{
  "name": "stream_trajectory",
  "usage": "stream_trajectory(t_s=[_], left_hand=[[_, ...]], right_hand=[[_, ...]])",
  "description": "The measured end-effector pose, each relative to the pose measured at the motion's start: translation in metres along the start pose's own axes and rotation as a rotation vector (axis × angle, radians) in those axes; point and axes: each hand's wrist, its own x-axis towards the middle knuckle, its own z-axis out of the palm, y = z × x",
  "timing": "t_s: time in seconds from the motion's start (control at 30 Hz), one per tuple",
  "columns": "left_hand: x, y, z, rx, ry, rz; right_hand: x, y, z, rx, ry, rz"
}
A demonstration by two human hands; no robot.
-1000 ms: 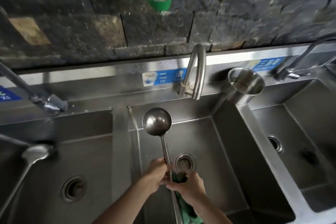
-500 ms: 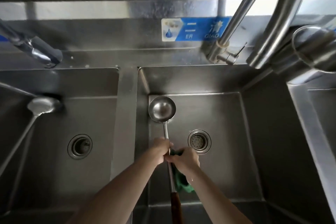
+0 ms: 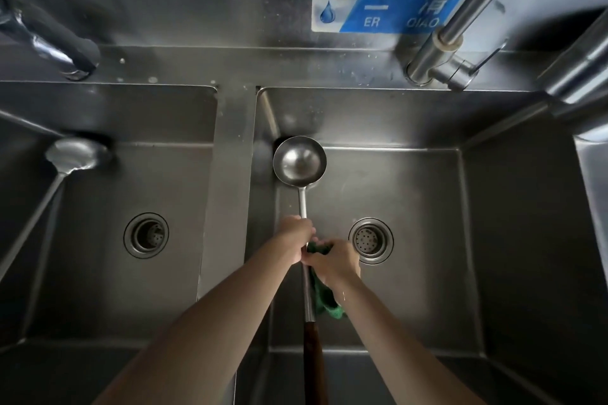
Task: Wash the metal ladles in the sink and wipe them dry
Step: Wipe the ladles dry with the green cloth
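Observation:
A metal ladle (image 3: 299,164) with a long steel shaft and a dark wooden grip lies over the middle sink basin (image 3: 427,194), bowl facing up at the basin's far left corner. My left hand (image 3: 294,237) grips the shaft about halfway along. Just behind it, my right hand (image 3: 332,261) presses a green cloth (image 3: 324,301) around the shaft. A second metal ladle (image 3: 74,154) leans in the left basin (image 3: 131,289), its handle running off the left edge.
A drain strainer (image 3: 370,240) sits right of my hands; another drain (image 3: 146,235) is in the left basin. A steel faucet (image 3: 460,33) rises at the back right, a second spout (image 3: 49,39) at the back left. A blue label (image 3: 391,3) is on the backsplash.
The camera has dropped closer to the sink. The ladle has lowered into the middle basin. Both hands keep their grip on the shaft, the cloth still wrapped around it.

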Motion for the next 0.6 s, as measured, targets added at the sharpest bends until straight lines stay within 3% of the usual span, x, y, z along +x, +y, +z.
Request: stream_trajectory(t_s=[0.6], left_hand=[[0.0008, -0.0024, -0.0028, 0.265, 0.019, 0.091]], right_hand=[[-0.0004, -0.0023, 0.0056, 0.017, 0.015, 0.024]])
